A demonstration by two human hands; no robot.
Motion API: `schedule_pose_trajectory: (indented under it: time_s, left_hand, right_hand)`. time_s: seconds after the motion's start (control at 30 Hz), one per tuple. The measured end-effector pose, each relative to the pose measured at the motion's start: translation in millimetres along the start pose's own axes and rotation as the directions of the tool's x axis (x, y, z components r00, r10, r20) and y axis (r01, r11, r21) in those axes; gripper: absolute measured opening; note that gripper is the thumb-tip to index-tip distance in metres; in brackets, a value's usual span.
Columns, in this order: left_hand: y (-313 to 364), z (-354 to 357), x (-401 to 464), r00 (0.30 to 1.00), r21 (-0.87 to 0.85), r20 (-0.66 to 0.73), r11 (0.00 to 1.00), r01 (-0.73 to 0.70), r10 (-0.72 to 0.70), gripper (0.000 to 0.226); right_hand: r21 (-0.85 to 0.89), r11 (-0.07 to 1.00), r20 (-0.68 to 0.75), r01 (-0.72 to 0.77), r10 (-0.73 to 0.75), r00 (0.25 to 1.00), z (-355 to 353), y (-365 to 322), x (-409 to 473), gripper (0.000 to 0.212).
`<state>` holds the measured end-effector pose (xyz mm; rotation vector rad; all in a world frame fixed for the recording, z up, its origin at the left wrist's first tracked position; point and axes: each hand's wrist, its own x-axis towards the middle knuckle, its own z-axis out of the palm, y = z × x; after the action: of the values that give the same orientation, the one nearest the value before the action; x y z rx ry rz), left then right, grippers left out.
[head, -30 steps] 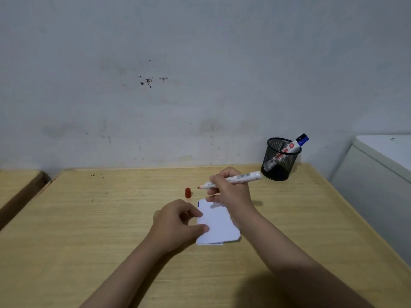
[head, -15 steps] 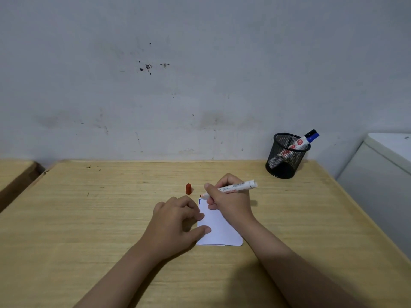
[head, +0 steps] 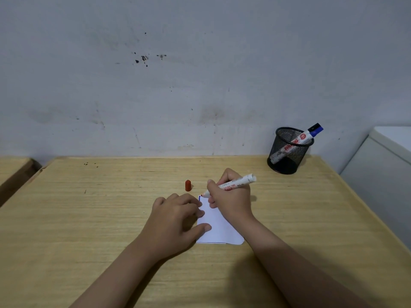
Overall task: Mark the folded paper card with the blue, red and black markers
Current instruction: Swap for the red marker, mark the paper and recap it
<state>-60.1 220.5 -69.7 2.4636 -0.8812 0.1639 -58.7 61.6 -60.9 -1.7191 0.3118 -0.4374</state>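
A white folded paper card [head: 219, 227] lies on the wooden table [head: 89, 218], with a short blue line at its far left corner. My left hand [head: 175, 221] rests on the card's left edge, fingertips pressing it flat. My right hand [head: 230, 200] grips an uncapped red marker [head: 235, 184], whose tip touches the card's far left corner beside the blue line. The marker's red cap [head: 188, 185] stands upright on the table just beyond the card. A blue-capped marker [head: 311, 133] and a black one lean in the mesh pen cup [head: 287, 152].
The black mesh pen cup stands at the table's far right corner against a grey wall. A white cabinet [head: 382, 174] adjoins the table's right edge. Another wooden surface [head: 11, 172] sits beyond a gap at the left.
My right hand has lowered the red marker from above the card until its tip reaches the card's far left corner. My left hand has stayed on the card.
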Motion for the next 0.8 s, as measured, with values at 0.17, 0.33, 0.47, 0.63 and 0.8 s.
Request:
schedule_pose_trajectory:
  time_s: [0.17, 0.33, 0.47, 0.63, 0.8]
  left_hand:
    - [-0.9, -1.7, 1.5, 1.0, -0.012, 0.013, 1.0, 0.014, -0.014, 0.044]
    - [-1.3, -2.8, 1.3, 1.0, -0.005, 0.022, 1.0, 0.015, -0.015, 0.046]
    - [-1.7, -3.4, 1.0, 1.0, -0.011, 0.017, 1.0, 0.013, -0.013, 0.044]
    - [-1.3, -1.9, 1.4, 1.0, -0.012, 0.0, 1.0, -0.007, 0.007, 0.044]
    - [-0.2, -1.8, 1.0, 0.999, 0.004, -0.021, 1.0, -0.026, 0.026, 0.045]
  right_hand:
    - [-0.005, 1.0, 0.007, -0.004, 0.004, 1.0, 0.1, 3.6, 2.7, 0.028]
    - [0.004, 1.0, 0.018, -0.018, 0.018, 1.0, 0.8, 5.1, 4.0, 0.029]
    - [-0.005, 0.999, 0.018, -0.046, 0.046, 0.999, 1.7, 5.0, 5.0, 0.027]
    - [-0.018, 0.997, 0.028, -0.073, 0.074, 0.997, 1.0, 4.8, 6.8, 0.024]
    - [-0.009, 0.996, 0.044, -0.085, 0.085, 0.995, 0.3, 4.8, 7.3, 0.024]
